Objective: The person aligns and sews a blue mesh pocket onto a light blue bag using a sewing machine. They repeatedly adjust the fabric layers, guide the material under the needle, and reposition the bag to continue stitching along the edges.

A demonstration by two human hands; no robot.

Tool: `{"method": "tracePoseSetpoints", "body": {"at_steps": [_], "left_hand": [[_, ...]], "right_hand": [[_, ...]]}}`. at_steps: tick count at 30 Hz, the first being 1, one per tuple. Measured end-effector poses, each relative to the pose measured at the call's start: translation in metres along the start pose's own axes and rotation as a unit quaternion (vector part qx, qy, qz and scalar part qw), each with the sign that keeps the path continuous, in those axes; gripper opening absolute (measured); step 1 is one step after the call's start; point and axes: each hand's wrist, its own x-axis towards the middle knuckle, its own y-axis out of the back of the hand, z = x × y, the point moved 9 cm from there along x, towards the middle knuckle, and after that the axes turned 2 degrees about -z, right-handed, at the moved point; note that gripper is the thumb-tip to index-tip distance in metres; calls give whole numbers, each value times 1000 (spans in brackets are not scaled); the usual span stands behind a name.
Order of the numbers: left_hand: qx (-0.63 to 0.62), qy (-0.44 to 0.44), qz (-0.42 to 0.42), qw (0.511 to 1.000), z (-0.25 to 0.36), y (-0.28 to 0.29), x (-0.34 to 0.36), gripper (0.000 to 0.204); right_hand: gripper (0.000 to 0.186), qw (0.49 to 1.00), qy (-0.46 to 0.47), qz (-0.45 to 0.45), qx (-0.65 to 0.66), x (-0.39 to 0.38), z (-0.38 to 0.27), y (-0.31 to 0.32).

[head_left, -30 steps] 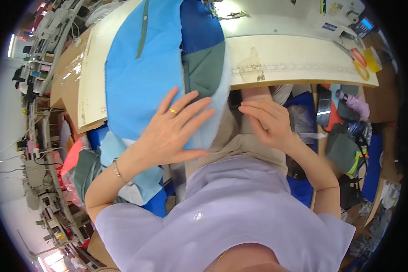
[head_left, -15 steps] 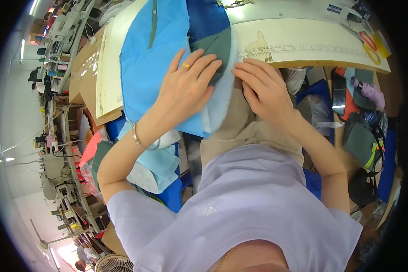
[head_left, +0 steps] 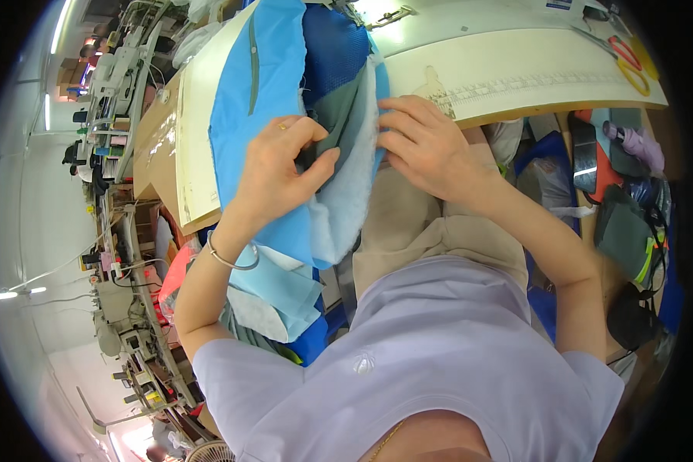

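Observation:
A layered sewn piece lies over the table's front edge, its blue fabric [head_left: 235, 146] outermost with a dark zipper strip [head_left: 253, 69] on it. Inside show dark blue mesh [head_left: 335, 54], grey-green fabric [head_left: 339, 108] and fluffy white padding [head_left: 346, 219]. My left hand [head_left: 281, 165] is closed, thumb and forefinger pinching the grey-green fabric near the opening. At the piece's right side my right hand [head_left: 431, 146] has its bent fingers closed on the padded blue edge. The fingertips of that hand are partly hidden.
Metal sewing-machine parts [head_left: 393, 17] sit at the mesh's far end. A printed ruler [head_left: 516, 85] runs along the pale table, with scissors [head_left: 627, 65] at its right end. Light blue fabric pieces [head_left: 273, 296] hang below my left forearm. Bags and cloth crowd the right side.
My left hand has gone from lying flat on the blue fabric to pinching the grey-green layer. The piece has opened wider and shifted toward me; my right fingers have closed on its edge.

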Motion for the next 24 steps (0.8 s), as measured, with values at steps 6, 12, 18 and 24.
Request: {"method": "tracePoseSetpoints", "body": {"at_steps": [6,12,18,24], "left_hand": [[23,-40,-14,999,6,-6,0,18],[17,-67,-49,996,11,-18,5,19],[1,-70,-13,997,16,2,16,21],[-35,-101,-25,994,25,-29,19,21]], "right_hand": [[24,996,-1,-31,89,-16,12,1],[20,997,-28,11,77,20,34,21],[18,997,70,-36,27,17,20,-24],[22,994,40,-88,54,7,16,-25]]}}
